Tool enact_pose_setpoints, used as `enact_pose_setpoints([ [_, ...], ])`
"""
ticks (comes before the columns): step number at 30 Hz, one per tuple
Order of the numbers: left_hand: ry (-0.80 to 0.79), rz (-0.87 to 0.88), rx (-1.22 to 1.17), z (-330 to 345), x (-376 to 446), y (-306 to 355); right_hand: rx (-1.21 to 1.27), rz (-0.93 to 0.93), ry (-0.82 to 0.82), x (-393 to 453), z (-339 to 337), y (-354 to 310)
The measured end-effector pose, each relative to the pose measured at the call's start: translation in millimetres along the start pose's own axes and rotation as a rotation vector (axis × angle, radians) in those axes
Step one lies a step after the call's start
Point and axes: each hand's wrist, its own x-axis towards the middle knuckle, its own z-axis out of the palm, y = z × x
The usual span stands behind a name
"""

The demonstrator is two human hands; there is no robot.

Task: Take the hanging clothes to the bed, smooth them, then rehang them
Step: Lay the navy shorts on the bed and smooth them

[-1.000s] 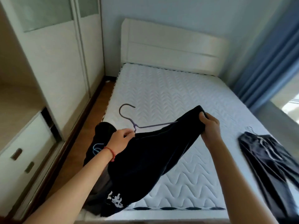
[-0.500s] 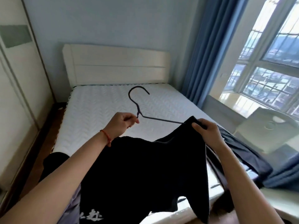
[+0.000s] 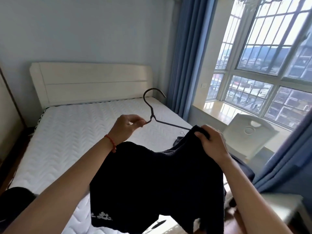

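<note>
**A:** ok so where are we at with the black garment?

**B:** We've got it up in the air over the near end of the bed, not lying on the mattress. Our right hand has its fingers curled tight round the garment's top edge, right where the wire hanger runs into the cloth. The rest of it droops down between our forearms, with some white print near its lower left corner.

**A:** and the left hand?

**B:** Our left hand pinches the hanger's left arm just below the twisted neck, thumb and fingertips together on the wire. The hook stands up, a bit tilted, opening toward the window. There's a red string bracelet on that wrist.

**A:** is the left end of the hanger inside the garment?

**B:** We can't tell, our hand covers that bit. The right arm of the wire clearly goes under the fabric by our right hand.

**A:** anything else around?

**B:** Another dark piece of clothing lies on the bed's right side, mostly hidden behind our right arm. Blue curtains frame the window, and a white chair sits below the sill. The cream headboard is against the far wall.
</note>
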Motion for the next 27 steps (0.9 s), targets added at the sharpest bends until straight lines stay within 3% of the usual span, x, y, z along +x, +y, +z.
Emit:
enact_pose_setpoints([
  [4,0.174,-0.040,0.030,-10,14,-40,0.003,0.109,0.056,14,-23,32],
  [9,0.003,-0.084,0.064,9,41,-61,0.058,0.219,0.122,37,-35,67],
  [16,0.030,-0.027,0.069,40,121,-87,-0.013,0.306,0.160,73,-34,110],
  [23,-0.252,0.020,0.134,94,161,-81,-0.051,0.354,0.129,88,-32,150],
  [27,-0.184,0.026,0.180,132,159,-85,-0.038,0.389,0.084,96,-33,180],
])
